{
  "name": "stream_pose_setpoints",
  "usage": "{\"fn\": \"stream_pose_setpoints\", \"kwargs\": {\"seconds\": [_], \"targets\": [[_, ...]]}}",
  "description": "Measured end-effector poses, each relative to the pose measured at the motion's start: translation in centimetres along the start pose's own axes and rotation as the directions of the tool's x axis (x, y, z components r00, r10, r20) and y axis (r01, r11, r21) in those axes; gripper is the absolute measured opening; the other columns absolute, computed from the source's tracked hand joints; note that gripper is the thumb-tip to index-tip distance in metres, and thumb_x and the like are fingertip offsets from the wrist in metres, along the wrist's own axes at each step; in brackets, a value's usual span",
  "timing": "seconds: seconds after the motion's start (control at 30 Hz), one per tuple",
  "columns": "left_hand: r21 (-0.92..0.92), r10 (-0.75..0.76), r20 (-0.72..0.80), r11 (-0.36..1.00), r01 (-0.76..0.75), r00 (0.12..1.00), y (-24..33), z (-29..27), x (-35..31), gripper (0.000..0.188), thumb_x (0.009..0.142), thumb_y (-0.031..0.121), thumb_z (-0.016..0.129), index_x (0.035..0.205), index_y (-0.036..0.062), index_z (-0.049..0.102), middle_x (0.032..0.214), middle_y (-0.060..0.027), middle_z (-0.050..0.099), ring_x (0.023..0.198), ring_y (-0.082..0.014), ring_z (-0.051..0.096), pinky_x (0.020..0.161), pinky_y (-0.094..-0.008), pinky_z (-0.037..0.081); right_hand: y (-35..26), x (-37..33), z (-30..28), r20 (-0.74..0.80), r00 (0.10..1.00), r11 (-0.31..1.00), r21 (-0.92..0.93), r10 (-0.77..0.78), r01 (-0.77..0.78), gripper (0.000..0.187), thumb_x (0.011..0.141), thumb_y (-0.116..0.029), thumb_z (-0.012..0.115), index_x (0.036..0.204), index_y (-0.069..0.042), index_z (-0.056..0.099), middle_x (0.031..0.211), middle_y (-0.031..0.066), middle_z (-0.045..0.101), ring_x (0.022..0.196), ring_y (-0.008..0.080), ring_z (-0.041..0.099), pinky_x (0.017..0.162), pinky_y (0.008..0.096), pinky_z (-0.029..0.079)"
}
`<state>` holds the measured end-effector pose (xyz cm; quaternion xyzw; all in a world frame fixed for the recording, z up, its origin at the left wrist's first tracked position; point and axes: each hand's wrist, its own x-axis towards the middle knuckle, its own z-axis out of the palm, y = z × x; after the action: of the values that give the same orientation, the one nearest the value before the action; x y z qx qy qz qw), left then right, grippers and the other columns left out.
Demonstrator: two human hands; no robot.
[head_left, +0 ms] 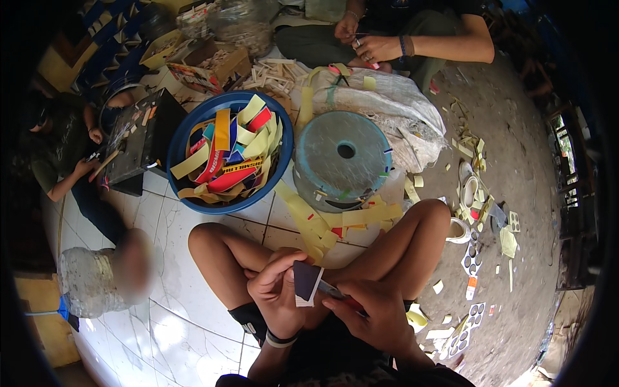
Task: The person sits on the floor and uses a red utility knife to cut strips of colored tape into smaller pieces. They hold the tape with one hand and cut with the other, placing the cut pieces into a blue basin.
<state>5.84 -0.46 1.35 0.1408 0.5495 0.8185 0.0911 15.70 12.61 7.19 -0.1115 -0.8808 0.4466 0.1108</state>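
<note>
Over my lap, my left hand [274, 293] is closed on a small rectangular piece [307, 278], dark on its face with a white edge. My right hand [377, 316] grips a red-handled cutter [353, 304], its grey front end close against the piece's right side. Whether the tip touches is too small to tell. Just beyond my crossed legs, yellow backing strips [308, 222] lie on the tiles. A round grey-green block [313, 145] with a central hole stands past them. To its left sits a blue basin [286, 151] heaped with coloured and yellow printed strips [222, 129].
One co-worker [432, 48] sits opposite, handling something small; another person [64, 148] works at a black box [145, 126] on the left. A large clear bottle [90, 280] stands at left. Scraps [474, 251] and pale shoes [469, 190] litter the floor at right, near a white sack [412, 109].
</note>
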Motion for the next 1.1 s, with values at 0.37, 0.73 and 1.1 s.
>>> {"fn": "stream_pose_setpoints", "kwargs": {"seconds": [0.37,0.73,1.1], "targets": [[0.028,0.074,0.02,0.997,-0.074,0.997,0.1,0.1,0.1,0.015,0.101,0.002,0.063,0.111,-0.007,0.07,0.102,-0.0151,0.069,0.092,-0.0199,0.066,0.084,-0.0289,0.051,-0.7,0.5,-0.1,-0.126,0.991,0.997,-0.059,-0.052,0.044,0.02,0.084,-0.012,0.084,0.094,-0.001,0.071,0.077,0.0105,0.07,0.061,0.0258,0.066,0.056,0.0359,0.05],[0.219,0.137,0.146,0.961,-0.167,0.98,0.8,-0.7,0.9,0.015,0.098,0.006,0.069,0.105,-0.0059,0.073,0.095,-0.0124,0.071,0.089,-0.0221,0.065,0.082,-0.0312,0.051,-0.4,-0.2,0.1,-0.199,0.979,0.999,0.008,-0.04,0.042,0.017,0.087,-0.01,0.082,0.096,0.0,0.071,0.074,0.0105,0.069,0.057,0.0196,0.065,0.052,0.0319,0.048],[0.104,0.146,0.004,0.984,-0.145,0.989,0.7,-0.7,1.6,0.009,0.098,0.005,0.068,0.101,-0.0035,0.07,0.096,-0.0118,0.07,0.095,-0.0227,0.065,0.086,-0.0332,0.051,2.0,-0.2,1.2,-0.252,0.883,0.794,0.577,0.397,-0.192,0.014,0.098,-0.009,0.071,0.104,0.003,0.065,0.076,0.0049,0.07,0.068,0.0066,0.066,0.06,0.0208,0.05]]}}
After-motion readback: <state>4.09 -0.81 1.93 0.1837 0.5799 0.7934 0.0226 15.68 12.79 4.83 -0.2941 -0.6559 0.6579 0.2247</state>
